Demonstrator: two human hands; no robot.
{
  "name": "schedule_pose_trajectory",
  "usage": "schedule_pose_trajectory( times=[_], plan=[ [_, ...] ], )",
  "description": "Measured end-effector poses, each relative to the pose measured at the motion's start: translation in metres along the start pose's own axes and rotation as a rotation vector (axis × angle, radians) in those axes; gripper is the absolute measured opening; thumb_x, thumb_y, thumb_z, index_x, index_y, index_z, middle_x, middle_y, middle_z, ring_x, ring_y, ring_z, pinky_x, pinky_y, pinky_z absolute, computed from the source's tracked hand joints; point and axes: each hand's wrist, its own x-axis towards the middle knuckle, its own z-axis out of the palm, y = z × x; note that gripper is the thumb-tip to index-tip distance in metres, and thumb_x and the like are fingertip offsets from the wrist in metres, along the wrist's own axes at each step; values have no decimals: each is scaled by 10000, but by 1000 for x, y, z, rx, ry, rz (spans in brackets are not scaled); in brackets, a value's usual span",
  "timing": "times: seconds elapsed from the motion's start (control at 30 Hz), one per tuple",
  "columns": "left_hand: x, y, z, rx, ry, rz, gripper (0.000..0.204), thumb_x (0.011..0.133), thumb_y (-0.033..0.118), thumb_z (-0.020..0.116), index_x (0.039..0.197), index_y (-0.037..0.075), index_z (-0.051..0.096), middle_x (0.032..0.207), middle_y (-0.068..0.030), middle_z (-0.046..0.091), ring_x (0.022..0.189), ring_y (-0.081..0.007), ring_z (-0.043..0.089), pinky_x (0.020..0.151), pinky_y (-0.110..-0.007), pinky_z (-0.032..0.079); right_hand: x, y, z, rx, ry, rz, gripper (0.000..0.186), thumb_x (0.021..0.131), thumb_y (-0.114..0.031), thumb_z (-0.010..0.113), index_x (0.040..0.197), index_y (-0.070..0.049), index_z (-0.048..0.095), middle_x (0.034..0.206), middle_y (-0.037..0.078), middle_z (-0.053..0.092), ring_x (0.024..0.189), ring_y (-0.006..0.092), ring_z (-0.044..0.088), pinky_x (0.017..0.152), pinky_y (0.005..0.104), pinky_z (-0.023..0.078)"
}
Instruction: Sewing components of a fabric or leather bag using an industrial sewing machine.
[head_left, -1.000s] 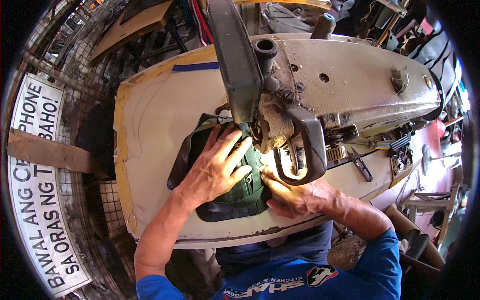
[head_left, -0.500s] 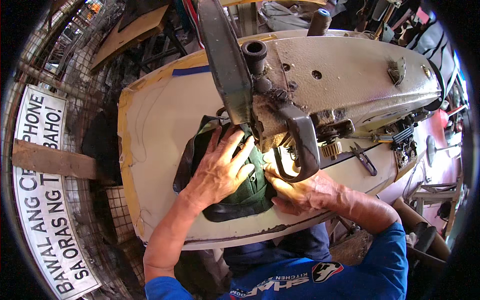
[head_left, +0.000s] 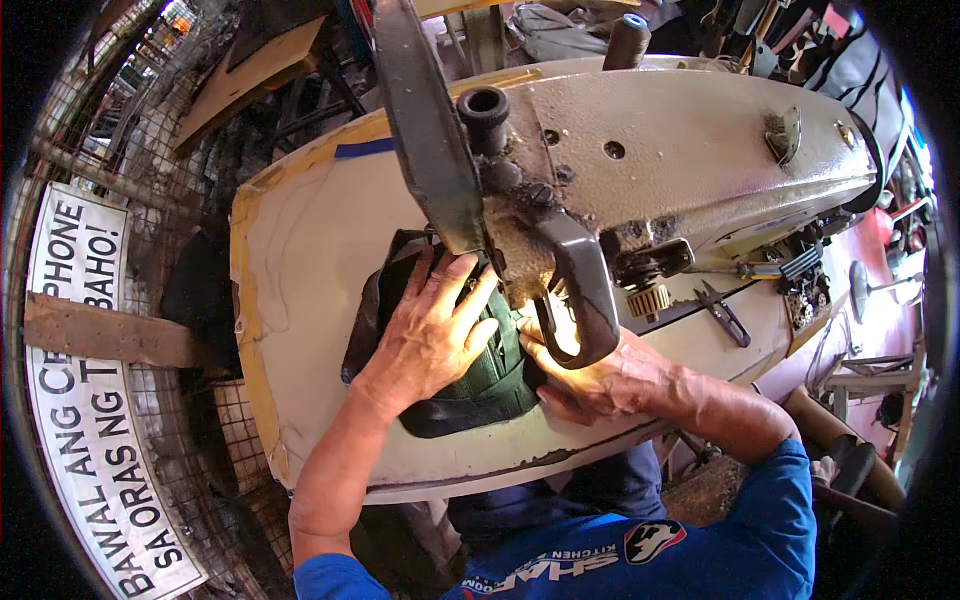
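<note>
Head view: dark green fabric [head_left: 492, 378] lies near the frame's centre. The left hand [head_left: 430, 335] rests on it with spread fingers; the right hand [head_left: 598, 380] touches its right side, its grip I cannot tell. Upper right stands a sewing machine [head_left: 690, 150].

Lettered white sign [head_left: 90, 425], lettered shirt [head_left: 575, 560]

We identify a sewing workshop: a worn sewing machine [head_left: 690, 150] stands on a taped worktable [head_left: 290, 290], thread cone [head_left: 627, 45] behind it, snips [head_left: 723, 317] in front of it, wire mesh [head_left: 80, 155] to its left.
</note>
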Motion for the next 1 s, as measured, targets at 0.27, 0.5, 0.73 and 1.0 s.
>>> schedule_pose_trajectory(
  times=[0.27,0.5,0.73,1.0],
  plan=[
    [-12,2,-24,25,173,-76,444,791,105,736,1219,53,631,1283,-125,551,1202,-339,522,1066,-455,416,-2,0,-7,-46,48,-77,430,835,-204,644,1179,40,559,1082,200,641,883,332,637,754,416,523],
    [-9,23,-16,-61,68,148,271,777,98,720,1039,42,680,1105,-118,629,1101,-303,576,1006,-445,443,-11,3,-1,-53,85,-120,415,814,-156,621,1183,29,585,1153,176,620,1042,307,629,878,409,525],
    [-13,17,-1,-172,163,142,347,759,70,721,1098,7,687,1109,-192,669,1036,-376,633,958,-478,487,-6,-2,-4,-120,151,-237,401,784,-168,585,1143,8,612,1145,154,588,932,253,641,744,344,546],
    [-10,21,1,-126,171,181,267,724,104,751,977,50,681,1077,-122,653,1083,-327,612,955,-470,478,-9,-2,-3,-116,124,-190,382,764,-167,599,1110,-7,621,1132,144,591,876,244,636,703,341,532]
  ],
)
